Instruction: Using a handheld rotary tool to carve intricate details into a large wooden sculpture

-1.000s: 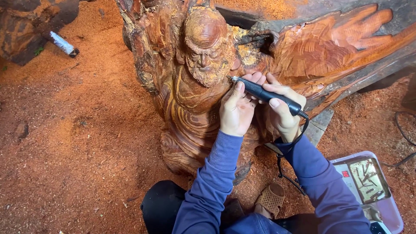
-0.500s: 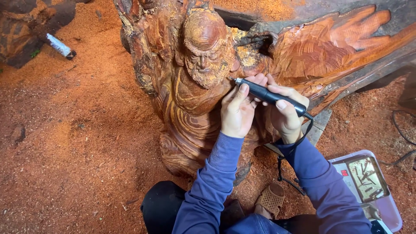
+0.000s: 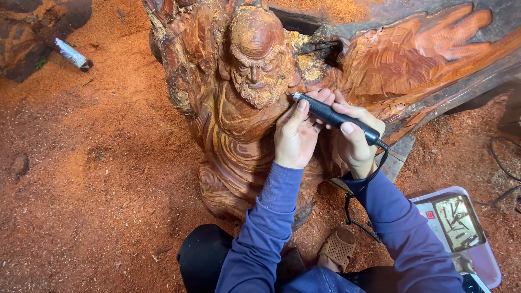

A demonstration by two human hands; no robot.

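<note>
Reddish wood: the carving (image 3: pixel 244 108) fills centre frame, its bearded face at your upper left. Your left hand (image 3: pixel 296 135) braces on the figure's chest, fingers closed round the front of the black tool (image 3: pixel 334 116). Its long axis runs from the tip, at the beard, down-right to your right hand (image 3: pixel 355 144), which grips the rear, cord (image 3: pixel 369 179) trailing below.

Clear plastic tray (image 3: pixel 491 271) of small bits, at 4 o'clock. White-and-black cylindrical tool (image 3: pixel 71 54) on sawdust ground (image 3: pixel 81 179), at 10 o'clock. Brown perforated sandal (image 3: pixel 337 247), at 6 o'clock.
</note>
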